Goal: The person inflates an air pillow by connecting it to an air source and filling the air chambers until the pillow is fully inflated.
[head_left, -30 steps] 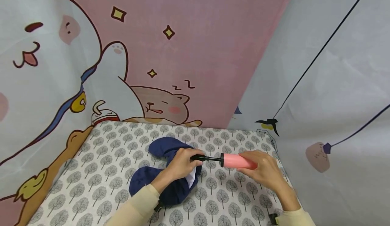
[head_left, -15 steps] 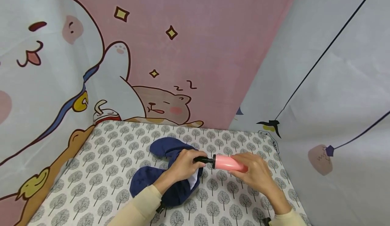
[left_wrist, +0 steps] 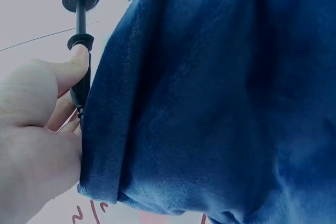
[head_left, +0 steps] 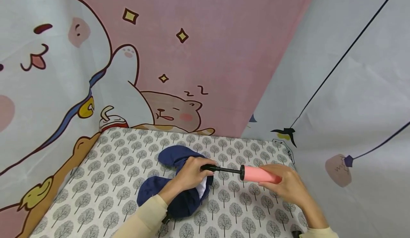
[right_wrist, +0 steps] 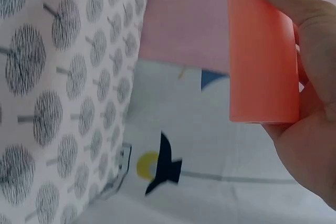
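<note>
A hand air pump (head_left: 254, 174) with a pink barrel and black rod lies level between my hands in the head view. My left hand (head_left: 191, 173) grips its black end piece (left_wrist: 81, 80), with the thumb along it. My right hand (head_left: 287, 183) holds the pink barrel (right_wrist: 262, 56), its thumb on one side. A length of black rod (head_left: 225, 169) shows between the two. Beneath my left hand and forearm is a navy, plush, U-shaped neck pillow (head_left: 174, 155) with a white patch at its opening. Whether the pump's tip is joined to the pillow is hidden.
The tabletop (head_left: 109, 174) wears a white cloth printed with grey trees. A pink cartoon backdrop (head_left: 230, 70) rises behind it, and a pale hanging (head_left: 346, 99) stands at the right.
The right hand first pushed the barrel left, hiding most of the rod, then drew it back right, so the rod shows again. The left hand stayed nearly still.
</note>
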`<state>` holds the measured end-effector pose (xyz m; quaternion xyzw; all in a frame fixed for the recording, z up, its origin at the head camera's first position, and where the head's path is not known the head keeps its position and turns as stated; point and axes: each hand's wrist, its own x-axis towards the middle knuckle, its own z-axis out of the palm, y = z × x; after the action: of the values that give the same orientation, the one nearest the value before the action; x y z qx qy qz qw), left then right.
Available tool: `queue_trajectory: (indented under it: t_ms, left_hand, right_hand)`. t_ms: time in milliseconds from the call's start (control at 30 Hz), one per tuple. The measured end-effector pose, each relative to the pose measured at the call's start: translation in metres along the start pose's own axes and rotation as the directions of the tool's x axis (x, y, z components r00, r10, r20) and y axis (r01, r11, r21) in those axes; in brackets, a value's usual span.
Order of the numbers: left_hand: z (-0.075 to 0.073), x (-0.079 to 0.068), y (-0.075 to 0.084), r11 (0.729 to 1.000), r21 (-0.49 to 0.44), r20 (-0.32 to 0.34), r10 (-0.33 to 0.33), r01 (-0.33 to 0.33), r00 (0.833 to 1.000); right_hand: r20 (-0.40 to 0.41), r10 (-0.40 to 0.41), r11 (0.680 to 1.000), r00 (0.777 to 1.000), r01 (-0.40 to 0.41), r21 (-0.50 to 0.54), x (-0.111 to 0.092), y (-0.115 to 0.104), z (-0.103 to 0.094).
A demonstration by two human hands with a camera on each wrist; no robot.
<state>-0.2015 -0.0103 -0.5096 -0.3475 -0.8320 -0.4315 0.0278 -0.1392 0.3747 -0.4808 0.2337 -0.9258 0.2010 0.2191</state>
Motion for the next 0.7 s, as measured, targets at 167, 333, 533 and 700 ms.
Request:
queue_trajectory:
  t_ms: [167,333,533,700]
  left_hand:
    - [-0.002,-0.001,-0.004,0.999,0.035,-0.023,0.001,-0.001,1.0]
    - [-0.003,-0.001,-0.003,1.0,0.024,-0.018,-0.004,0.004,1.0]
    - [0.005,0.0,0.001,1.0,0.012,0.015,0.002,-0.002,1.0]
    - [0.008,0.001,0.003,1.0,0.012,-0.012,-0.007,0.007,1.0]
  right_hand:
    - [-0.019,0.035,0.999,0.999,-0.035,-0.015,-0.011,0.016,-0.015]
    - [-0.026,0.039,0.998,0.999,-0.04,-0.04,-0.013,0.015,-0.014]
    - [-0.04,-0.035,0.999,0.999,0.034,-0.02,0.003,-0.008,0.01]
    - [-0.082,-0.064,0.998,0.995,0.062,-0.02,0.015,-0.024,0.026]
